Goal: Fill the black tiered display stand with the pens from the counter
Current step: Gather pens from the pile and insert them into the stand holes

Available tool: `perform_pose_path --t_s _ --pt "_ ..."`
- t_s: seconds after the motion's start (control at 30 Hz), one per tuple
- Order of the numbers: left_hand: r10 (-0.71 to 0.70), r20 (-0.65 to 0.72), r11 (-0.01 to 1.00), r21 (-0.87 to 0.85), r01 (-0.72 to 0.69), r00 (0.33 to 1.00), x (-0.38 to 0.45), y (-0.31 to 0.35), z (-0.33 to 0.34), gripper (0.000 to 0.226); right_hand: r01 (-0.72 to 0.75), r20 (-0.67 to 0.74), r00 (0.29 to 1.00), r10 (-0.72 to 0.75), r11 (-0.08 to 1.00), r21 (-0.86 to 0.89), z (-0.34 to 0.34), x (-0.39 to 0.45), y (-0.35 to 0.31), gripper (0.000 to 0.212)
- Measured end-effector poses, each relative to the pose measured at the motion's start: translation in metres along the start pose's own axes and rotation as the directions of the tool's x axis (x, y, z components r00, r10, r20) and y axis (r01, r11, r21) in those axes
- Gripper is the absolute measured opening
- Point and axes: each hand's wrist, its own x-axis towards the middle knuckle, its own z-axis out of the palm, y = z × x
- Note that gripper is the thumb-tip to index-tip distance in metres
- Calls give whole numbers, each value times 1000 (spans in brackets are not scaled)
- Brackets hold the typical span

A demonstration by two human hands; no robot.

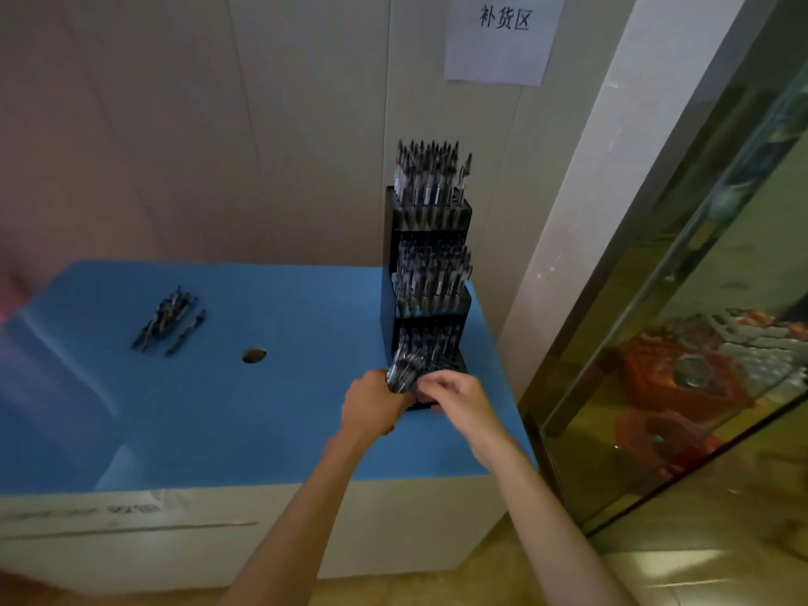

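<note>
At the foot of the display stand (426,273), the left hand (371,402) grips a bundle of pens (404,371); the right hand's (454,398) fingers (430,387) pinch one for slotting into the bottom tier. More loose pens (168,319) lie well left on the tabletop (262,422), probably next to be fetched.

The left hand (376,402) grips a bundle of pens (404,369) at the black tiered display stand (426,273) (upper tiers packed); the right hand (454,398) pinches there too. Loose pens (170,319) lie on the blue counter (262,408).
</note>
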Motion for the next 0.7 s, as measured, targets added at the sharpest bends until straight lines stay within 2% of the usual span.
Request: perform_pose_path --t_s 0.17,0.43,0.7 --pt "1 -21 998 -59 -2 1000 9 10 9 32 -23 27 999 22 997 74 -5 18 2 10" --pt "-48 -35 997 -67 45 998 11 15 19 28 -32 38 999 26 986 161 -7 35 10 13" --pt "-96 -55 995 8 97 994 25 12 29 12 -44 22 999 39 954 295 -22 52 8 21"
